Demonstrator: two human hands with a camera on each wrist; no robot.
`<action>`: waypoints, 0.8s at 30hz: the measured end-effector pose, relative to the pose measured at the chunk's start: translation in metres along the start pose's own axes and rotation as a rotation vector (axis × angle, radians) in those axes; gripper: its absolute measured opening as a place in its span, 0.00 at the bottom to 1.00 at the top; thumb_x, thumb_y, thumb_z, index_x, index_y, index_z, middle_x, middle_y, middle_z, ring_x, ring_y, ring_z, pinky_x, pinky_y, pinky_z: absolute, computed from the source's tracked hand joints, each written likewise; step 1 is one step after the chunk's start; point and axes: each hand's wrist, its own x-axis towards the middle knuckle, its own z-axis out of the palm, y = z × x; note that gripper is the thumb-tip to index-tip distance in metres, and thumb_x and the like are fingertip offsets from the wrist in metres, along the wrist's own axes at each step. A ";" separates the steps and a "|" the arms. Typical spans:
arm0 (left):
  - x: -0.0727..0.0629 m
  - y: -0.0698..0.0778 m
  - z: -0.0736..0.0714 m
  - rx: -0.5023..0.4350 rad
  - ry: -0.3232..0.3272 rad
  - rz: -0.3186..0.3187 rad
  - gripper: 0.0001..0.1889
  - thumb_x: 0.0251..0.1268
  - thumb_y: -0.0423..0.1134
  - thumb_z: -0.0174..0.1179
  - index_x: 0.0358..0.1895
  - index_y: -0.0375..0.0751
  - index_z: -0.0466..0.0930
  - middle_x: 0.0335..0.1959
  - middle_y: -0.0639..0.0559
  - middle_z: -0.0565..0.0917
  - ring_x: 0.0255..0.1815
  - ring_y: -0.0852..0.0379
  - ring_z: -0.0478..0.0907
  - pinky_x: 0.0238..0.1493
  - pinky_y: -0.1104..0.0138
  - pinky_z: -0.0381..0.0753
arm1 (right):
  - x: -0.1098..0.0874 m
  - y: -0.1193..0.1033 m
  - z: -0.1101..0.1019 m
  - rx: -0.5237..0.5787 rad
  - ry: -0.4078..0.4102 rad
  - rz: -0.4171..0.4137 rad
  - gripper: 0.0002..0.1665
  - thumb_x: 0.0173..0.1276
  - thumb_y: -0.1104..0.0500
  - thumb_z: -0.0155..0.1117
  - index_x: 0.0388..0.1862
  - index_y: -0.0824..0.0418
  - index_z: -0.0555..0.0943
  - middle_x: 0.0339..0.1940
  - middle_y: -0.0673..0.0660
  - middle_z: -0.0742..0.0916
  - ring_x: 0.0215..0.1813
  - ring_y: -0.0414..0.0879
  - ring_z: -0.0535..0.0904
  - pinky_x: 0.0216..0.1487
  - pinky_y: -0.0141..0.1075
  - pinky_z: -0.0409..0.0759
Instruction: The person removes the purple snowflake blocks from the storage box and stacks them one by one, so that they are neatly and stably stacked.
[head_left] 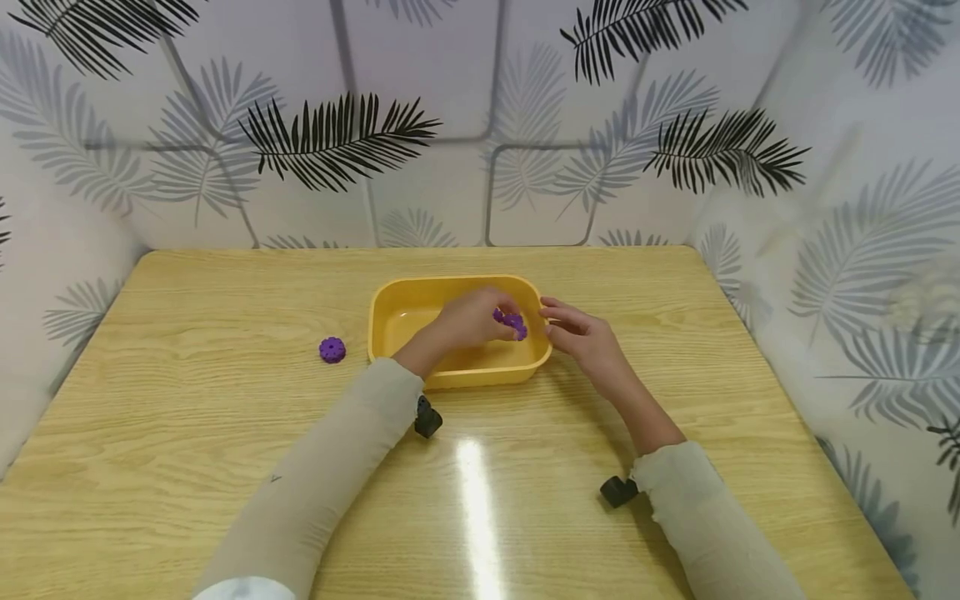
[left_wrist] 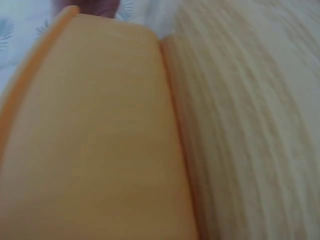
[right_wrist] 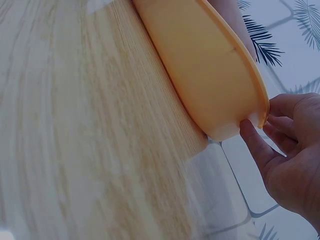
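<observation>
A yellow plastic bin (head_left: 465, 379) stands on the table, and my left hand (head_left: 474, 318) reaches inside it. Purple flower-shaped pieces (head_left: 513, 323) are between the thumb and fingers of that hand, partly covered by them. My right hand (head_left: 588, 340) holds the bin's right end. In the right wrist view, the thumb of the right hand (right_wrist: 295, 155) presses the outer wall of the bin (right_wrist: 210, 70) while the fingers lie at its rim. Left of the bin, a purple notched disc (head_left: 332, 350) lies on the table. The left wrist view shows the bin's side wall (left_wrist: 100, 115), blurred.
The wooden table (head_left: 225, 433) extends around the bin. Behind it hangs a pale sheet (head_left: 450, 192) with leaf prints, which continues along both sides. A bright reflection runs down the tabletop in front of the bin.
</observation>
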 end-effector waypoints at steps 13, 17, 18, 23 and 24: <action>0.000 0.001 0.016 0.108 0.002 -0.035 0.21 0.66 0.50 0.67 0.59 0.50 0.81 0.47 0.54 0.79 0.48 0.57 0.77 0.53 0.59 0.76 | -0.002 -0.001 -0.001 -0.008 0.012 -0.005 0.24 0.76 0.57 0.61 0.67 0.63 0.77 0.77 0.47 0.72 0.73 0.51 0.71 0.57 0.26 0.78; 0.001 -0.002 0.018 0.117 -0.003 -0.049 0.21 0.67 0.52 0.66 0.59 0.49 0.81 0.46 0.54 0.79 0.47 0.57 0.76 0.52 0.60 0.75 | -0.001 -0.001 0.000 -0.011 0.011 -0.001 0.24 0.76 0.57 0.60 0.68 0.63 0.77 0.76 0.47 0.72 0.73 0.50 0.71 0.58 0.26 0.78; 0.001 -0.003 0.018 0.122 -0.002 -0.050 0.20 0.67 0.52 0.66 0.58 0.49 0.81 0.46 0.55 0.79 0.47 0.57 0.76 0.52 0.60 0.75 | -0.001 -0.001 0.000 -0.012 0.010 -0.001 0.24 0.76 0.57 0.60 0.68 0.63 0.77 0.76 0.47 0.72 0.73 0.50 0.71 0.58 0.26 0.78; 0.003 -0.007 0.021 0.131 -0.009 -0.059 0.18 0.66 0.52 0.66 0.55 0.52 0.82 0.45 0.56 0.79 0.47 0.58 0.76 0.52 0.59 0.75 | 0.000 -0.001 0.002 -0.012 0.010 -0.001 0.24 0.76 0.57 0.61 0.67 0.63 0.77 0.76 0.48 0.72 0.73 0.51 0.71 0.58 0.25 0.77; 0.004 -0.008 0.021 0.130 -0.011 -0.060 0.18 0.66 0.52 0.66 0.55 0.52 0.82 0.45 0.56 0.79 0.47 0.58 0.76 0.52 0.59 0.75 | 0.000 -0.001 0.002 -0.012 0.011 -0.001 0.24 0.76 0.57 0.61 0.67 0.63 0.77 0.76 0.48 0.73 0.73 0.51 0.71 0.57 0.25 0.77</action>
